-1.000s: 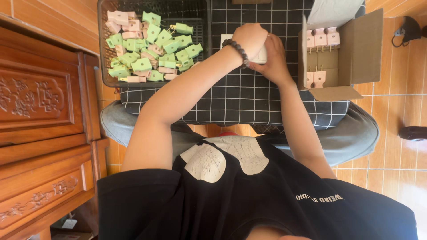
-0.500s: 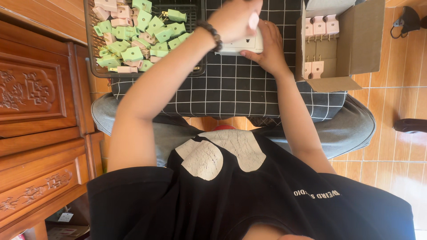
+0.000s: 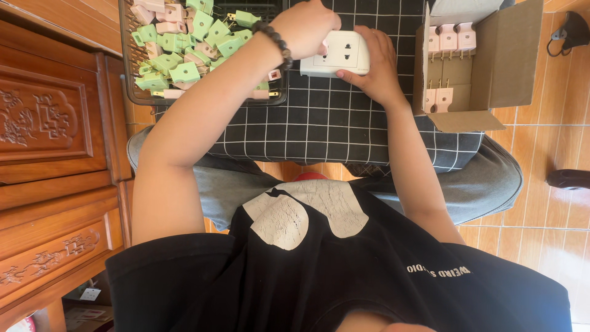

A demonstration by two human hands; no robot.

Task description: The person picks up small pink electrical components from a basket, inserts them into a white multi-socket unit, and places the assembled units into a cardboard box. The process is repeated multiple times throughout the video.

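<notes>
Gripping a white socket block [image 3: 335, 53] between them, both hands meet over the black checked surface [image 3: 319, 123]. Its long axis runs from one hand to the other. The left hand [image 3: 305, 27] curls over one end; the right hand [image 3: 373, 64] cups the other, fingers closed on it.

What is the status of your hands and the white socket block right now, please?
Both hands on white socket block: left hand over top, right hand gripping its side. Block above checked cloth. Basket of plugs left, cardboard box right. Nothing obstructing.
</notes>
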